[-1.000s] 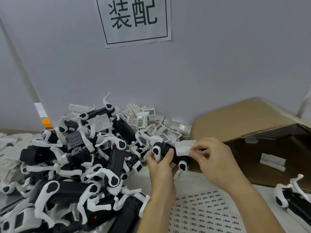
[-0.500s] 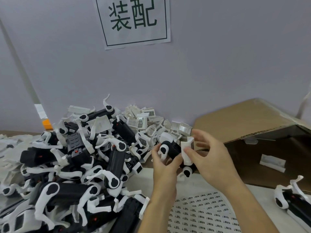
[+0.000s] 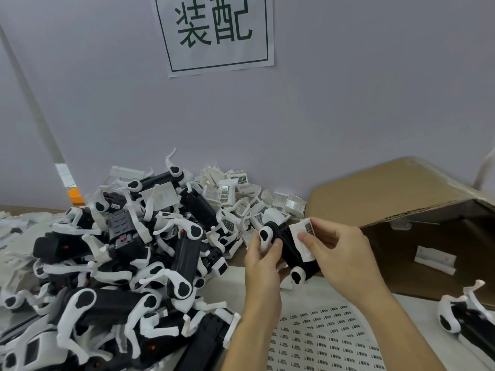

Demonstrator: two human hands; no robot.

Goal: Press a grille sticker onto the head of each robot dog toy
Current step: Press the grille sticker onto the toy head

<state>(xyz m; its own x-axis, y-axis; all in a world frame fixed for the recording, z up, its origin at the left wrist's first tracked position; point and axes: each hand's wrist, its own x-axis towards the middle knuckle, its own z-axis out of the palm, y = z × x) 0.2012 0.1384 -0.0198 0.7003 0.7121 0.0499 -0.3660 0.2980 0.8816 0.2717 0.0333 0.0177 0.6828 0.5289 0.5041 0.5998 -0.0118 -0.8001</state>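
Observation:
I hold one black-and-white robot dog toy (image 3: 288, 246) above the table edge. My left hand (image 3: 263, 261) grips its body from the left, fingers curled round a white leg. My right hand (image 3: 340, 253) pinches the white head piece (image 3: 301, 236), which carries a striped grille sticker (image 3: 309, 229) on its top face. The thumb of that hand lies on the head piece just below the sticker. A white sticker sheet (image 3: 324, 341) printed with rows of small grille stickers lies on the table under my forearms.
A big heap of robot dog toys (image 3: 120, 263) fills the left side. Loose white head pieces (image 3: 235, 199) pile against the wall behind it. An open cardboard box (image 3: 417, 236) lies at right, with another dog toy (image 3: 466, 322) in front of it.
The held toy has turned so the head piece's sticker face now shows upward. My right hand's grip shifted along the head piece, and both hands moved slightly right.

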